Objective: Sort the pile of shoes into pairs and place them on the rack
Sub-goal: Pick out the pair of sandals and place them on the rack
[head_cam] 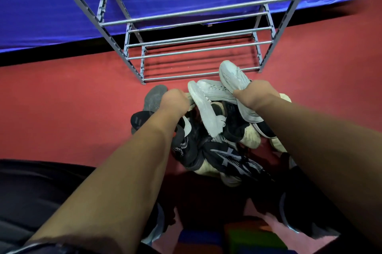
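A pile of shoes lies on the red floor in front of a grey metal rack whose rails hold no shoes. My right hand grips a white sneaker lifted above the pile, toe pointing at the rack. My left hand is closed on the heel end of a second white sneaker turned on its side, sole showing. A grey shoe lies just left of my left hand. Black sneakers with white stripes and cream shoes fill the rest of the pile.
The rack stands against a blue sheet hung along the wall. Red floor spreads left and right of the pile. Coloured blocks and dark clothing sit at the bottom edge, near my legs.
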{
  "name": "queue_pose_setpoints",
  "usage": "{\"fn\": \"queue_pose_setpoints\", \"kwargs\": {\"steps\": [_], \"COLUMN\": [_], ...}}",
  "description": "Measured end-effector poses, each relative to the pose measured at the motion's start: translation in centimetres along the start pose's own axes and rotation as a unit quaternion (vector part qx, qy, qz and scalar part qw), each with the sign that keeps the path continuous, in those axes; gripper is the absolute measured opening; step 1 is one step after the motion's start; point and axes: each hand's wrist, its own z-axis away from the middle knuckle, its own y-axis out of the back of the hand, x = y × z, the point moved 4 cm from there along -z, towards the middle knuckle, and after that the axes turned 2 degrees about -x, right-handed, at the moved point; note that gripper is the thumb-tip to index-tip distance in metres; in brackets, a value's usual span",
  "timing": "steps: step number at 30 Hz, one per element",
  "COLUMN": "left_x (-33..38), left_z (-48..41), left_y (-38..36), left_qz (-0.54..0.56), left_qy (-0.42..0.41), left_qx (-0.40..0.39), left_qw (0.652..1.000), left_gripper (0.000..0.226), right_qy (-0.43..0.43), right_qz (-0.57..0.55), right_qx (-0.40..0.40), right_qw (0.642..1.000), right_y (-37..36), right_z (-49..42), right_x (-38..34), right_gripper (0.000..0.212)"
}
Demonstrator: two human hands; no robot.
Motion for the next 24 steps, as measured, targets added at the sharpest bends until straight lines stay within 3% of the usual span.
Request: {"fn": "queue_pose_setpoints", "kwargs": {"steps": [3,5,8,11,16,24], "left_x": [-0.4,-1.7,-4.6,-6.3,-7.1,-6.9], "left_z": [0.0,0.0,-0.4,-0.7,-1.2,-1.0], "left_y": [1.0,0.7,-0.2,-0.3,0.2,-0.2], "left_qz": [-0.169,-0.213,-0.114,-0.013,-0.034,-0.032], "left_qy": [-0.016,0.015,0.116,0.095,0.050,0.063], "left_qx": [0.063,0.043,-0.007,0.009,0.011,0.008], "left_qw": [0.984,0.976,0.987,0.995,0.998,0.998], "left_gripper": [0.039,0.061,0.088,0.087,0.057,0.090], "right_qy": [0.014,0.016,0.018,0.031,0.081,0.067], "right_qz": [0.054,0.083,0.104,0.116,0.154,0.186], "right_qx": [-0.030,-0.042,-0.045,-0.037,-0.021,-0.066], "right_qw": [0.998,0.996,0.993,0.992,0.984,0.978], "right_y": [-1.0,-1.4,-1.8,-2.0,-3.0,-4.4], "right_z": [0.3,0.4,0.5,0.5,0.1,-1.2], "right_x": [0.0,-0.2,-0.9,-1.7,-3.0,-2.4], "right_gripper": [0.044,0.041,0.056,0.066,0.087,0.101]}}
